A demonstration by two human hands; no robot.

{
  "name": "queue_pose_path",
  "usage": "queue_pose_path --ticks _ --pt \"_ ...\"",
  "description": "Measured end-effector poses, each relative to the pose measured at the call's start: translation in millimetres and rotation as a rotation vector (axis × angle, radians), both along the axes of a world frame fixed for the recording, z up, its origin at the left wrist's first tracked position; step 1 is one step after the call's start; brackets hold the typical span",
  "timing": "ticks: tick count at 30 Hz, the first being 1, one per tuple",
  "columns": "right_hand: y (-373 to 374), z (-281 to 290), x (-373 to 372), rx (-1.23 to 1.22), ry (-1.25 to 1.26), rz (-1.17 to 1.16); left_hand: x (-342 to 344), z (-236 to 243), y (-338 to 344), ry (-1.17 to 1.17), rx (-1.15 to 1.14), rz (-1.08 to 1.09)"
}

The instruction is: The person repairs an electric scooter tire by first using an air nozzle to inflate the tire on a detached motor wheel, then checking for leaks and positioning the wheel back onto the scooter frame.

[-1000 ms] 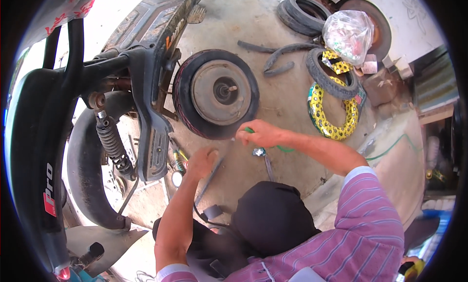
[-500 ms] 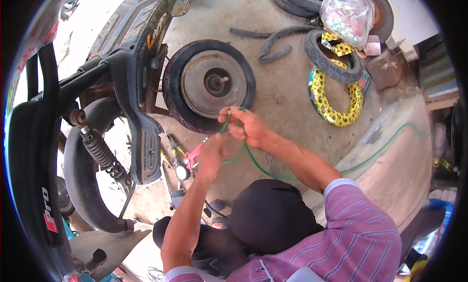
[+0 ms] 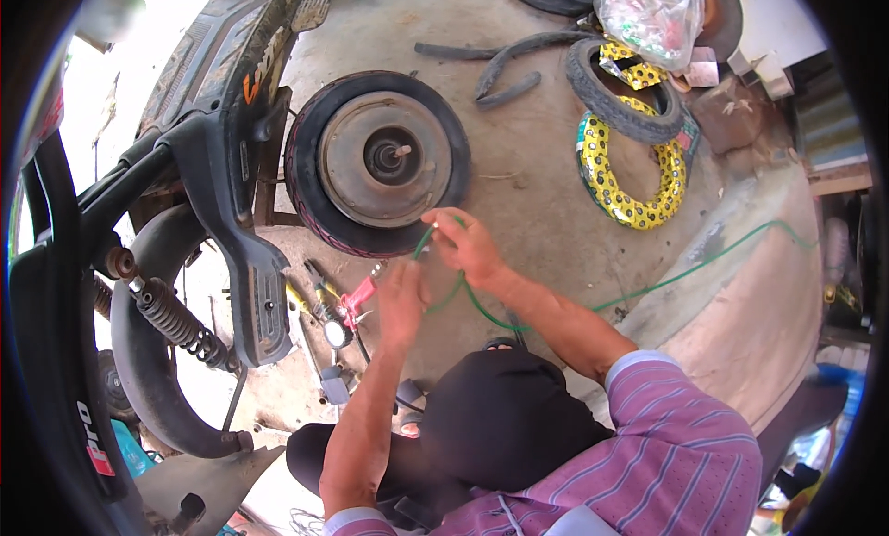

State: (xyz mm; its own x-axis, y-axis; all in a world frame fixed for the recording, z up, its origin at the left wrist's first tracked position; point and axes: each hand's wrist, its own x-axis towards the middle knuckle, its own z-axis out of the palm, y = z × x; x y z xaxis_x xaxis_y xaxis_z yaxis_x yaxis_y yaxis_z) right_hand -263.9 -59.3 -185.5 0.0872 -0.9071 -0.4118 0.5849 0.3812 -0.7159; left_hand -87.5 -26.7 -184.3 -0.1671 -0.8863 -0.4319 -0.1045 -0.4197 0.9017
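Note:
A thin green cord (image 3: 648, 288) runs from the right side of the floor up to my hands. My right hand (image 3: 469, 249) pinches the cord near its end, thumb and fingers together, with a small pale tip showing at the fingertips. My left hand (image 3: 404, 300) is closed around another stretch of the cord just below; its fingers are slightly blurred. Just beyond both hands lies a wheel (image 3: 344, 161) with a black tyre, its metal hub facing up and an axle end sticking out of the centre.
A scooter frame (image 3: 227, 166) with a spring shock absorber (image 3: 181, 325) stands at the left. Near my left forearm are a pink-red tool (image 3: 356, 301), a round gauge (image 3: 336, 334) and pliers (image 3: 321, 281). Far right lie a worn tyre (image 3: 593, 96), a yellow-wrapped tyre (image 3: 604, 189) and a plastic bag (image 3: 650, 22).
The view has shifted slightly, so the wheel and scooter appear further left. My hands stay close together on the green cord, with the left a little lower.

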Motion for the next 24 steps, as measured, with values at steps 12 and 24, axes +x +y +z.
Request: queue_pose_path --ticks 12,24 --pt "-9.4 3.3 -3.7 0.116 0.062 0.137 -0.5 -0.5 -8.8 -0.112 -0.136 -0.036" --pt "9.8 -1.9 -3.1 0.107 -0.058 0.219 0.5 39.0 -23.1 0.033 0.168 -0.015"
